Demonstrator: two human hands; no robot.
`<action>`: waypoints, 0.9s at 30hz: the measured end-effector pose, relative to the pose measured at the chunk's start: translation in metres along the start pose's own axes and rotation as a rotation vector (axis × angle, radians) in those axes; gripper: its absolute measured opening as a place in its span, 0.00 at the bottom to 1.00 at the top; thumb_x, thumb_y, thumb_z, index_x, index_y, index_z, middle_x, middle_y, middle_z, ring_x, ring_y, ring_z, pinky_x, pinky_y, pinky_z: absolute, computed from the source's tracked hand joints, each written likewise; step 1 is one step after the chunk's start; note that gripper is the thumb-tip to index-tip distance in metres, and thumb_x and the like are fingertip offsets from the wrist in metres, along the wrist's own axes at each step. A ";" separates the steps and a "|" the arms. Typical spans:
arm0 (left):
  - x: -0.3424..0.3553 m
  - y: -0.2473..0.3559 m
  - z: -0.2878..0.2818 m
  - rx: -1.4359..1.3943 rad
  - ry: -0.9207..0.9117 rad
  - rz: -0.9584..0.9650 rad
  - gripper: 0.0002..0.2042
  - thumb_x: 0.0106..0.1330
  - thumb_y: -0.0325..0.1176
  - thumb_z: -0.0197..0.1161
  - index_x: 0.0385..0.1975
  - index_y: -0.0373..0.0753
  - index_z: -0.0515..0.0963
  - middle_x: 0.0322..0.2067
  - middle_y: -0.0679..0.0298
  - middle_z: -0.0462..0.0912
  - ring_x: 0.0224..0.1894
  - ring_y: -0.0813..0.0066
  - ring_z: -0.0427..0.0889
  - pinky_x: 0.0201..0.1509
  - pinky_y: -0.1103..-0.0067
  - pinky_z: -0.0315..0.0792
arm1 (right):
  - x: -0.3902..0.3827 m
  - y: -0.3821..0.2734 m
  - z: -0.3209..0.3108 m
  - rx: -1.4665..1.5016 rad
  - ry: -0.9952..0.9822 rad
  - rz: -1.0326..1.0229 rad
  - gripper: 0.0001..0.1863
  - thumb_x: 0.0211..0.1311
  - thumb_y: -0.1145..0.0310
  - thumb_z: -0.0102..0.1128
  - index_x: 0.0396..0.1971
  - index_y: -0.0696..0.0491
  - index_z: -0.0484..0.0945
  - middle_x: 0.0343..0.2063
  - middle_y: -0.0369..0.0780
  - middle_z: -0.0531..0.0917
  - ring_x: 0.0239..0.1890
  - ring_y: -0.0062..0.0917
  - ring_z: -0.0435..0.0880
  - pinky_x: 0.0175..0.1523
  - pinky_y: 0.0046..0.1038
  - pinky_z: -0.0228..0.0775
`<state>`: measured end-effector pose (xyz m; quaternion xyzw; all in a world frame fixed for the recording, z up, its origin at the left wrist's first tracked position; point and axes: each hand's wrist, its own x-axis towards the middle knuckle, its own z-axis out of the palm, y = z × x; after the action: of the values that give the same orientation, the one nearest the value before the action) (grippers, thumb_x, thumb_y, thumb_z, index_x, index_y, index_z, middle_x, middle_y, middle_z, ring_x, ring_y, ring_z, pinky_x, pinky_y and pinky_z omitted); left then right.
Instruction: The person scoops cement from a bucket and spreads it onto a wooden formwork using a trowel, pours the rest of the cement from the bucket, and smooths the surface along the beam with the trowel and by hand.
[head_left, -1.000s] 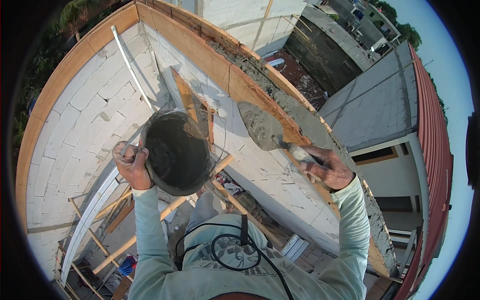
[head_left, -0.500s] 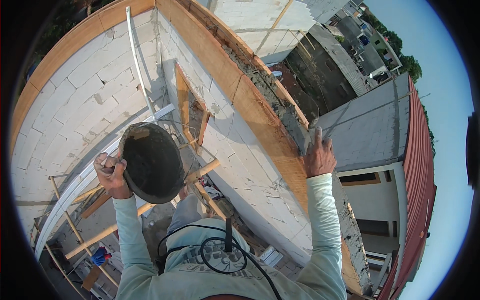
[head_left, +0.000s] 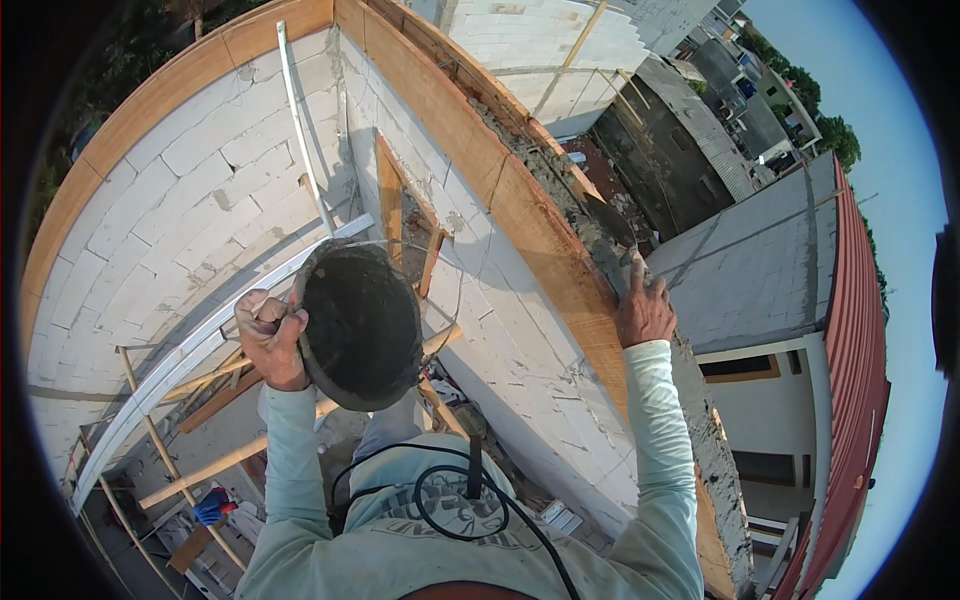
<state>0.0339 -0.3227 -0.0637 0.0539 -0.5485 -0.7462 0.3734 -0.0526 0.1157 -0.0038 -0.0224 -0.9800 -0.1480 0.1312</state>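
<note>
Head view: looking down on a wall-top run of gray mortar (head_left: 708, 440) set behind a wooden board (head_left: 545, 270), and judging it only partly done. Already filled along the nearer stretch at lower right, though rough on top; seemingly lower and patchier toward the far upper end, so probably left for more filling and leveling. Holding a dark bucket (head_left: 360, 325) in front of the chest, mouth-up and tipped toward the camera, too shadowed inside to judge for contents. Gripping its left rim in the left hand (head_left: 272, 338), with fingers curled in and thumb pressed against the side, elbow bent. Reaching forward and up with the right hand (head_left: 645, 312), arm straighter, back of the hand uppermost. Closing fingers around the handle of a trowel (head_left: 612, 225), with one finger stretched along it; impossible to see the thumb. Holding the blade over the mortar, perhaps touching; cannot tell.
</note>
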 end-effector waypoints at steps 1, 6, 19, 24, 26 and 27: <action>0.001 0.004 0.002 0.017 0.005 -0.020 0.22 0.49 0.13 0.54 0.46 0.33 0.61 0.18 0.68 0.67 0.22 0.84 0.63 0.29 0.87 0.62 | -0.001 0.001 -0.005 0.066 -0.032 0.014 0.33 0.52 0.68 0.58 0.61 0.44 0.61 0.37 0.48 0.72 0.40 0.44 0.79 0.39 0.43 0.74; 0.008 0.020 0.039 0.045 -0.062 -0.054 0.21 0.47 0.14 0.55 0.43 0.34 0.63 0.19 0.69 0.66 0.22 0.84 0.64 0.29 0.87 0.62 | -0.020 0.004 -0.055 0.495 0.178 -0.089 0.27 0.51 0.72 0.59 0.55 0.52 0.70 0.36 0.53 0.78 0.34 0.48 0.80 0.37 0.41 0.73; 0.011 0.031 0.074 0.140 -0.194 -0.089 0.22 0.48 0.16 0.57 0.44 0.32 0.60 0.18 0.68 0.68 0.21 0.84 0.63 0.29 0.87 0.60 | -0.050 -0.107 -0.084 0.237 0.162 -0.621 0.24 0.54 0.71 0.55 0.55 0.48 0.71 0.33 0.42 0.71 0.36 0.34 0.75 0.39 0.34 0.69; 0.012 0.032 0.071 0.177 -0.243 -0.143 0.22 0.48 0.15 0.56 0.44 0.32 0.60 0.18 0.68 0.68 0.21 0.85 0.62 0.28 0.87 0.59 | -0.030 -0.131 -0.067 0.153 0.235 -0.653 0.24 0.58 0.69 0.49 0.57 0.48 0.67 0.34 0.41 0.71 0.38 0.32 0.73 0.41 0.34 0.67; 0.012 0.030 0.069 0.134 -0.224 -0.128 0.22 0.48 0.14 0.56 0.44 0.32 0.59 0.18 0.68 0.67 0.21 0.85 0.62 0.27 0.87 0.58 | -0.039 -0.142 -0.051 0.098 0.226 -0.669 0.24 0.57 0.70 0.49 0.56 0.54 0.67 0.32 0.42 0.71 0.38 0.32 0.73 0.41 0.33 0.67; 0.013 0.030 0.068 0.135 -0.218 -0.127 0.22 0.48 0.14 0.56 0.44 0.32 0.59 0.18 0.68 0.67 0.21 0.85 0.62 0.27 0.87 0.58 | -0.044 -0.145 -0.048 0.100 0.189 -0.680 0.24 0.56 0.70 0.49 0.54 0.59 0.66 0.31 0.43 0.73 0.36 0.32 0.74 0.39 0.33 0.68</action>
<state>0.0061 -0.2808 -0.0069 0.0321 -0.6302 -0.7312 0.2590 -0.0099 -0.0374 -0.0127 0.3253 -0.9210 -0.1363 0.1652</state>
